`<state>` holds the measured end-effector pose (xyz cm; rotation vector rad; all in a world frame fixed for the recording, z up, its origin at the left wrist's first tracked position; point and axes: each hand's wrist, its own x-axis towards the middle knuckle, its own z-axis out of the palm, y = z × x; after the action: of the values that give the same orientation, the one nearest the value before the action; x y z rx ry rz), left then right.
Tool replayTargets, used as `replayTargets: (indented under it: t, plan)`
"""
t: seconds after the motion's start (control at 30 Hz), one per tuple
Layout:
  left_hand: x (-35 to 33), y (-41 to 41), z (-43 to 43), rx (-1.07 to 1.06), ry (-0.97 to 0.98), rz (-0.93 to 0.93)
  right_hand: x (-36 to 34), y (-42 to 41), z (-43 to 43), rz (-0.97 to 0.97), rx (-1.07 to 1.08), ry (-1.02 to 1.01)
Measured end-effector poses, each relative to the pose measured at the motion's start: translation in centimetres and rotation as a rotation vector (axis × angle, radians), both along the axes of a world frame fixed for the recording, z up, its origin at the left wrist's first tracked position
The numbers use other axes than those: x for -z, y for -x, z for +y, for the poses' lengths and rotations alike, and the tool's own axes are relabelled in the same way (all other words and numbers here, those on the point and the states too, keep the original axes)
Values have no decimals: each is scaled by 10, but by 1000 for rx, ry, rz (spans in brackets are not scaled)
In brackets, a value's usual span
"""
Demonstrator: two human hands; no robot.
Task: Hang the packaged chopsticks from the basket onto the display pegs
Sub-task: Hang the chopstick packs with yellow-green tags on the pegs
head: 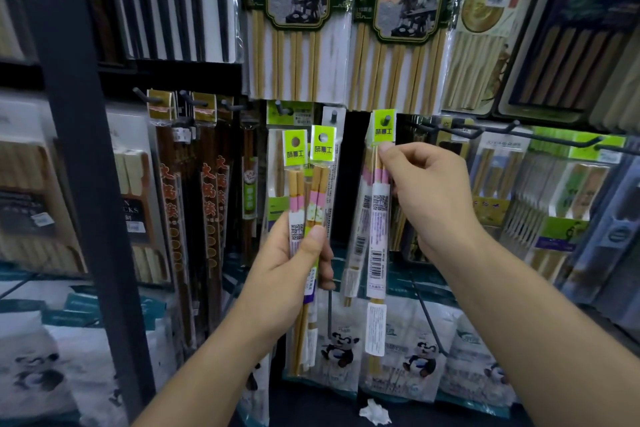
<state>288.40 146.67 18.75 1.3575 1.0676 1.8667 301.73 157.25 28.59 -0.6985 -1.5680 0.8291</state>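
Dark metal forms the shelf upright [86, 149] at far left, with long dark-red chopstick packs [173, 218] hanging just right of it. Near the middle, the left hand [287, 270] grips two packs of chopsticks [304, 184] upright, fingers curled behind them and thumb pressed across their fronts, lime-green headers uppermost. Just right, a third pack [377, 218] hangs with its green header on a peg [385, 121], whose end shows through the hole. The right hand [429, 194] pinches it between thumb and forefinger just under the header, the other fingers loosely curled. Panda-printed bags [341, 350] stand below, and black hooks [485, 130] jut out further right.
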Motion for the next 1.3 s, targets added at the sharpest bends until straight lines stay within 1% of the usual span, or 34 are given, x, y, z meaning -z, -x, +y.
replayTargets:
  t: [0.1, 0.2, 0.33, 0.37, 0.4, 0.5, 0.6, 0.73, 0.83, 0.9, 0.97, 1.13, 1.3]
  plan:
    - [1, 2, -1, 6, 18, 6, 7, -3, 2, -64, 40, -38]
    - [2, 2, -2, 37, 24, -14, 13, -8, 3, -102, 64, -10]
    - [1, 0, -3, 69, 26, -7, 21, -10, -4, -121, 185, -16]
    - [0, -1, -3, 65, 26, -1, 23, -9, -8, -116, 161, -31]
    - [0, -1, -4, 56, 24, 18, 26, -8, -14, -103, 93, -41]
    - [-3, -6, -4, 80, 17, 41, 32, -1, -32, -93, -163, -27]
    - [-3, -10, -5, 128, 23, 57, 32, 3, -38, -78, -232, -25]
    - [-3, -9, -9, 48, 106, 0, 27, 4, -36, -51, -216, -1]
    - [-4, -6, -6, -107, 125, -102, 22, 2, -33, -13, -200, 7]
    - [-6, -2, -3, -192, 107, -134, 17, 0, -30, 28, -189, 25]
    - [-6, 1, -3, -186, 99, -158, 11, -3, -26, 23, -155, 14]
    - [-8, 1, -7, -96, 97, -131, 3, -5, -15, -7, -67, -19]
    - [-11, -2, -7, -77, 46, -152, 6, -4, -9, -25, -39, -25]
